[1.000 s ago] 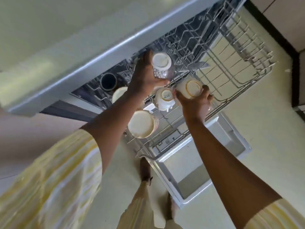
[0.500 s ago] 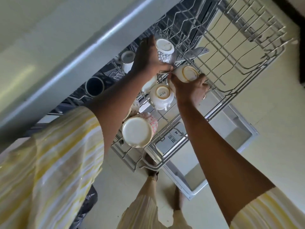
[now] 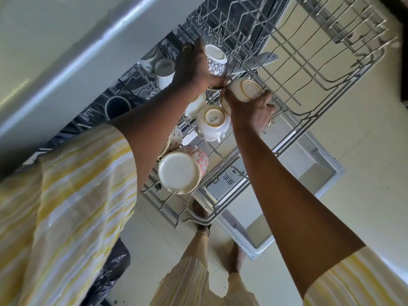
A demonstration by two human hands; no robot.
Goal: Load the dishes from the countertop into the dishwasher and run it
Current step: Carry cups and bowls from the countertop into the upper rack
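Note:
The dishwasher's upper wire rack is pulled out over the open door. My left hand grips a white mug with a circle pattern, held upside down over the rack's back part. My right hand holds a cream cup with a gold ring on its base, also upside down, right beside that mug. In the rack stand a white cup marked SISTA and a large mug with red marks, both inverted.
More cups and a dark tumbler sit further back under the countertop edge. The rack's right half holds only bare tines. My feet stand on the pale floor by the door. A dark bag lies at lower left.
The camera has come closer to the rack. Both hands have shifted slightly toward the rack's back, and the two held cups now nearly touch each other.

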